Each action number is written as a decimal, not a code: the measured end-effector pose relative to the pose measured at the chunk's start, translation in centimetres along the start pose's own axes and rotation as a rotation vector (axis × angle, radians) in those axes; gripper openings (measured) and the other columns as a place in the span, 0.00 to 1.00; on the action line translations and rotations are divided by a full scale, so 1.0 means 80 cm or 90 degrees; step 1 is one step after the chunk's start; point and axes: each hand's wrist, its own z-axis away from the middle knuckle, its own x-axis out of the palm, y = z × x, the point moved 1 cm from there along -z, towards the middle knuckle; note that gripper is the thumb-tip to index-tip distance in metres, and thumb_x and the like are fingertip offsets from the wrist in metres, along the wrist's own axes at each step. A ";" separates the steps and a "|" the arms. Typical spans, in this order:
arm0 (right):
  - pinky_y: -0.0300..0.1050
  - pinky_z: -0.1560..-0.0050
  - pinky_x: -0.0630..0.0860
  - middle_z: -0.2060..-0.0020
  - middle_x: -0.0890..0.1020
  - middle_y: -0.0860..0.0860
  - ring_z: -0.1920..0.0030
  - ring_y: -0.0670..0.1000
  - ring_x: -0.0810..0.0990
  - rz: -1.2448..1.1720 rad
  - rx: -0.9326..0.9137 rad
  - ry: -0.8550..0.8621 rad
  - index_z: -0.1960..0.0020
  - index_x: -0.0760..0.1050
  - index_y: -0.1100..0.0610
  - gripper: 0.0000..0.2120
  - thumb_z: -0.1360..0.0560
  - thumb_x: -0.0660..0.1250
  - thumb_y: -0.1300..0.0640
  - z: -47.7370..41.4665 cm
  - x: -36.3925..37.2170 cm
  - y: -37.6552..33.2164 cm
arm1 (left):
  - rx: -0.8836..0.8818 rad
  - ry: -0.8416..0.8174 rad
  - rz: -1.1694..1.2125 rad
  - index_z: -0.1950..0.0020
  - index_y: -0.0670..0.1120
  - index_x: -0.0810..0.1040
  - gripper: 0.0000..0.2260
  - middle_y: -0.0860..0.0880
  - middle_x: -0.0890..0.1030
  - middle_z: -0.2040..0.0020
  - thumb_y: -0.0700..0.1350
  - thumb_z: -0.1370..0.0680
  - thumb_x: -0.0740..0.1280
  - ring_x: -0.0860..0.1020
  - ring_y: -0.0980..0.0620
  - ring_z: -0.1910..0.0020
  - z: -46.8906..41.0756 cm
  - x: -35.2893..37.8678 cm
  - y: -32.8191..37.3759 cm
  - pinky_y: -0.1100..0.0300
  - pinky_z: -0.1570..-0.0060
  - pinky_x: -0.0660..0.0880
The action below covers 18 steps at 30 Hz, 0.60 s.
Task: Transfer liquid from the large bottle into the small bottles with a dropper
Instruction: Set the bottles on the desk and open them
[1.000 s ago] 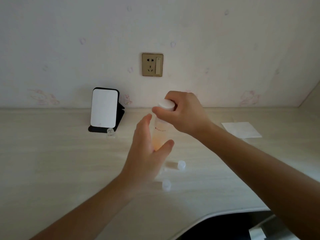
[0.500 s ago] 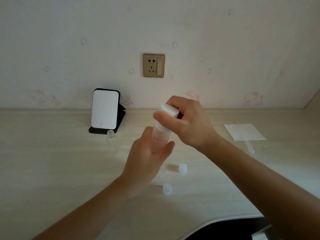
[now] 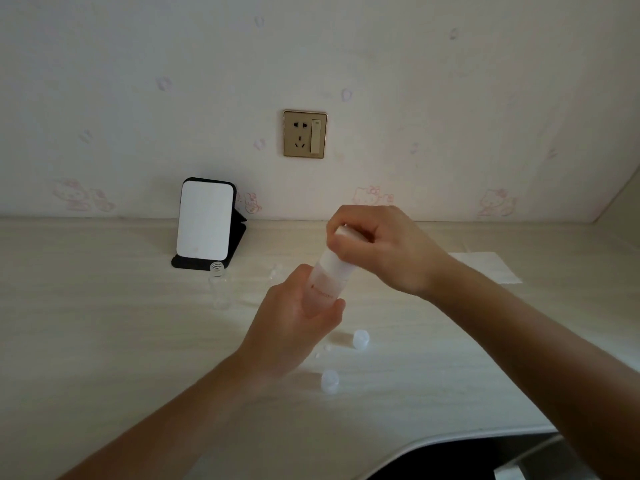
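The large frosted bottle (image 3: 327, 278) with pale liquid is held tilted above the middle of the desk. My left hand (image 3: 294, 323) is wrapped around its lower body. My right hand (image 3: 377, 247) is closed over its white cap at the top. A small clear bottle (image 3: 218, 285) with no cap stands to the left, in front of the mirror. Two small white caps (image 3: 361, 338) (image 3: 329, 380) lie on the desk below my hands. No dropper can be made out.
A black-framed stand mirror (image 3: 206, 223) stands at the back left of the light wooden desk (image 3: 104, 341). A white paper sheet (image 3: 488, 266) lies at the right. A wall socket (image 3: 304, 134) sits above. The desk's curved front edge (image 3: 450, 436) is at lower right.
My left hand went from open beside the large bottle to closed around its body. The bottle now tilts left at the base, and my right hand has closed further over the cap.
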 end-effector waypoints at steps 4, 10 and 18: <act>0.48 0.56 0.74 0.54 0.81 0.44 0.56 0.46 0.77 0.027 0.012 -0.057 0.46 0.78 0.43 0.12 0.24 0.63 0.40 0.005 -0.003 -0.002 | 0.018 -0.006 -0.004 0.53 0.64 0.72 0.08 0.58 0.79 0.66 0.59 0.22 0.71 0.74 0.61 0.73 0.002 0.002 0.004 0.67 0.73 0.68; 0.47 0.60 0.73 0.58 0.79 0.46 0.61 0.45 0.76 0.041 0.029 -0.095 0.46 0.75 0.45 0.14 0.26 0.65 0.38 0.006 -0.002 -0.002 | 0.022 0.003 -0.011 0.54 0.63 0.71 0.08 0.59 0.78 0.67 0.59 0.22 0.71 0.74 0.61 0.73 0.001 0.002 0.004 0.68 0.73 0.69; 0.41 0.64 0.74 0.59 0.80 0.46 0.63 0.46 0.78 0.033 0.017 -0.023 0.51 0.77 0.46 0.12 0.25 0.68 0.39 0.007 0.000 0.004 | 0.022 0.004 0.005 0.54 0.63 0.71 0.09 0.59 0.78 0.67 0.58 0.22 0.71 0.73 0.61 0.73 0.001 0.002 0.004 0.66 0.72 0.68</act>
